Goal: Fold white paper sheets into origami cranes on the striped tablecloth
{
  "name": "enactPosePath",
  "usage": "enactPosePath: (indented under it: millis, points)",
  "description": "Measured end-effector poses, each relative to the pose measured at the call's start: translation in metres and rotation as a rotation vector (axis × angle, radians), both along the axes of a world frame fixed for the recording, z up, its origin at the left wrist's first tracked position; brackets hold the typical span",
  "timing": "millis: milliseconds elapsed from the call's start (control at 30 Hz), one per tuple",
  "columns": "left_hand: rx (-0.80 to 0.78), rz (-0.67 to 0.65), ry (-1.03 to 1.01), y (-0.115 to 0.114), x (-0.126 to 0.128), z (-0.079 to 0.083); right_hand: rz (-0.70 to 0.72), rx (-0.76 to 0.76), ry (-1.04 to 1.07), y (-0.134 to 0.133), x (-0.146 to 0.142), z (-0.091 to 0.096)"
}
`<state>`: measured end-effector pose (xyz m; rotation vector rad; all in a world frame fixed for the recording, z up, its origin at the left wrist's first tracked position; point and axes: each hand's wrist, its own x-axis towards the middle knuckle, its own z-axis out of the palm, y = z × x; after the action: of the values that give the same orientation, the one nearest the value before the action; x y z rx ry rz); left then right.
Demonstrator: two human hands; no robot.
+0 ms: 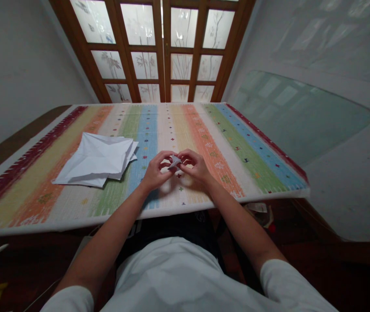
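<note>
Both my hands meet over the middle of a striped, many-coloured table mat [243, 151]. Between them is a small folded piece of white paper [174, 162]. My left hand [156, 171] pinches its left side with curled fingers. My right hand [194, 164] pinches its right side the same way. The paper is held just above the mat. A stack of creased white paper sheets [96, 159] lies flat on the mat to the left of my left hand, apart from it.
The mat covers a table whose front edge [74, 221] runs just before my body. A wooden door with frosted glass panes [162, 47] stands behind the table. White walls are on both sides. Small items [261, 212] lie below the table's right front corner.
</note>
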<state>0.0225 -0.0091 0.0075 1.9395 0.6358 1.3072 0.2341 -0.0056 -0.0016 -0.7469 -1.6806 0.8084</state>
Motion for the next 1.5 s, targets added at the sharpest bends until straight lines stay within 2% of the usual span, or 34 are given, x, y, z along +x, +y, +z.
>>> enactPosePath:
  millis: [267, 433, 600, 767, 1000, 1233, 1500]
  points:
    - [-0.058, -0.012, -0.064, 0.000, 0.002, -0.001, -0.025, 0.099, -0.041, -0.004, 0.002, 0.005]
    - [-0.033, -0.009, -0.045, -0.001, 0.001, 0.001, -0.015, 0.130, -0.020, -0.003, 0.000, 0.007]
    - [0.066, 0.069, -0.038, 0.003, 0.001, -0.002, 0.041, 0.019, 0.064, -0.001, 0.000, 0.005]
    - [0.068, -0.001, -0.088, 0.004, 0.003, -0.003, 0.017, -0.089, 0.118, 0.003, 0.002, 0.002]
    - [0.079, -0.031, 0.066, -0.004, -0.001, 0.006, 0.010, -0.125, 0.122, 0.003, 0.000, 0.002]
    - [0.037, -0.008, 0.058, -0.004, 0.000, 0.005, -0.026, -0.121, 0.108, 0.002, -0.002, 0.003]
    - [0.006, 0.121, -0.010, 0.003, -0.002, 0.002, -0.134, -0.166, 0.106, 0.003, 0.001, 0.006]
